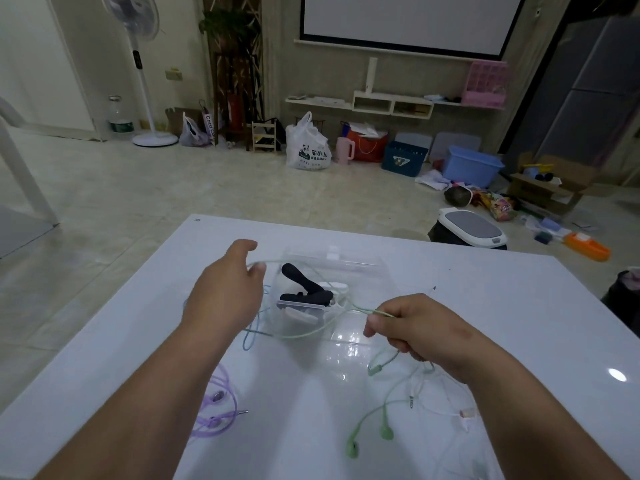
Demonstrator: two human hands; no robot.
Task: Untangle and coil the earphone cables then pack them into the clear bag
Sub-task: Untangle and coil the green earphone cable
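White and glossy, the table (485, 306) bears a looped purple earphone set (216, 410) nearest, at the left. At the right lie the buds of a pale green earphone cable (367, 420), crossed by a thin white cable (446, 407). The green cable is pinched by the right hand (422, 327) and the left hand (225, 292) and stretched between them, seemingly to free it. Beyond, under that span, the clear plastic bag (346, 268) is laid; its black contents (304, 289) cannot be identified.

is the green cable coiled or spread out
Spread out: green cable stretches from left hand to right hand, earbuds lying on the table.
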